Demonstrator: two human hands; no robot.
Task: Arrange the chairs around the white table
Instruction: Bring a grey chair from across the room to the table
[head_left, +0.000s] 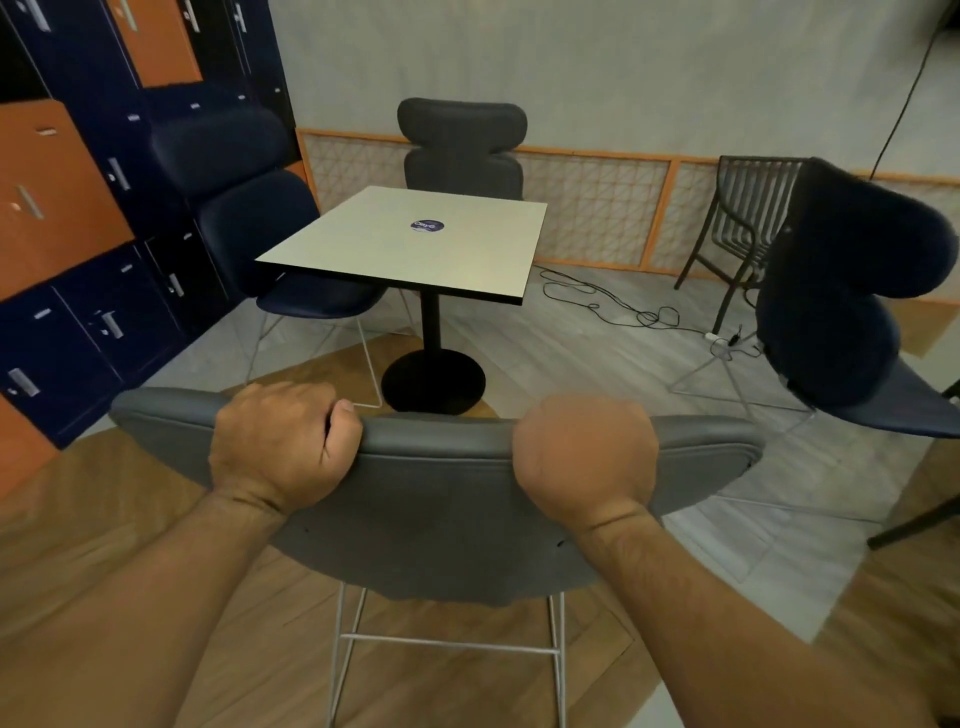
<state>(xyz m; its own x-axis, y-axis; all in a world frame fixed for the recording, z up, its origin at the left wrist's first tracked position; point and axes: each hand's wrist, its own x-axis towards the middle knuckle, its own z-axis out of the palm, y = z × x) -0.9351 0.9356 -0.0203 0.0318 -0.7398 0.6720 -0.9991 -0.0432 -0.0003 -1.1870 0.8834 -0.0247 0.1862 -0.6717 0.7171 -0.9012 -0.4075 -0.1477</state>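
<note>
Your left hand (283, 447) and right hand (584, 457) both clamp the top edge of the grey chair (436, 519) backrest at 6 o'clock of the white table (415, 244), fingers curled over the far side, left thumb pressed against the rim. The backrest sits directly under your knuckles. 3 other chairs stand at 9 (244, 218), 12 (462, 145) and 3 o'clock (841, 291), the last well apart from the table.

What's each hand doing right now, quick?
Left hand: closed, gripping the top edge of the grey chair backrest.
Right hand: closed, gripping the same backrest edge.
</note>
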